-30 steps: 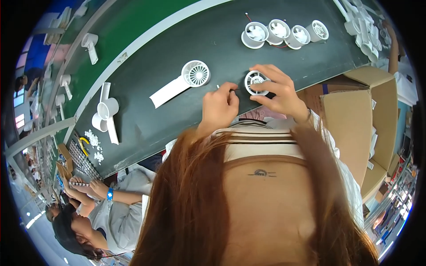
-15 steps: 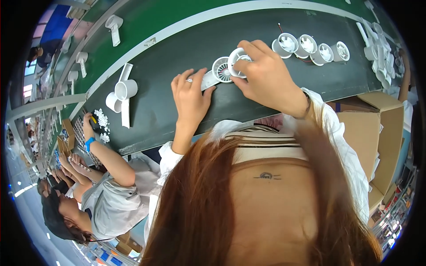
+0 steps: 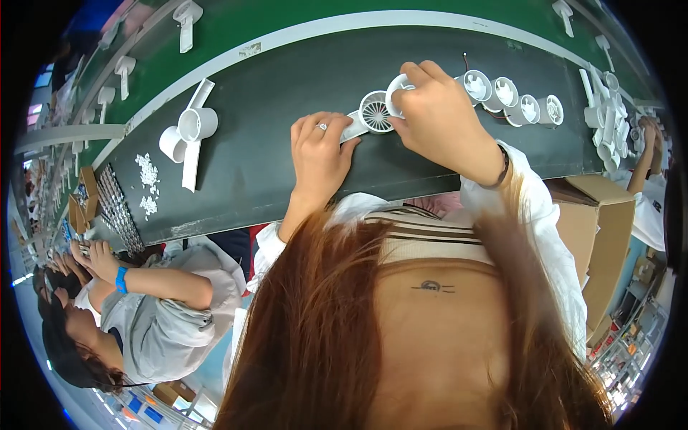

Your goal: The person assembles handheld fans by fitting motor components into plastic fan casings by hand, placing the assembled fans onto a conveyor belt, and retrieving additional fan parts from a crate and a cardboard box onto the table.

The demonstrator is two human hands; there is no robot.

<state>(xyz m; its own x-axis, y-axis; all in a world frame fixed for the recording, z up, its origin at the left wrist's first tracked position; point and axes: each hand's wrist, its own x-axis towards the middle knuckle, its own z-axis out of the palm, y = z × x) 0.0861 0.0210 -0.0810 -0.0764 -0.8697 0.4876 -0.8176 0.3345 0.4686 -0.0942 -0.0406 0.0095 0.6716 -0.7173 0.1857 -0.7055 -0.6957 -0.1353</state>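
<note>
My left hand [image 3: 319, 154], a ring on one finger, is closed on the short handle of a white handheld-fan housing [image 3: 375, 112]. The housing's round head lies with its radial grille showing. Just right of it, my right hand [image 3: 446, 118] grips a white round fan part [image 3: 396, 94] by its side, tilted and close against the head's edge. My fingers hide much of that part. Beyond my right hand stands a row of white round housings [image 3: 504, 93] with fan blades inside and thin wires.
Two white fan housings with handles [image 3: 197, 125] lie at the left, near small white pieces [image 3: 148, 176]. More white housings [image 3: 609, 132] are piled at the far right. A green conveyor [image 3: 287, 20] runs behind a pale rail. A cardboard box [image 3: 609, 215] stands right; a co-worker [image 3: 154, 301] sits left.
The view has shifted slightly. Both hands stay on their parts, the round part still beside the housing. The co-worker's arm has drawn back from the small white pieces.
</note>
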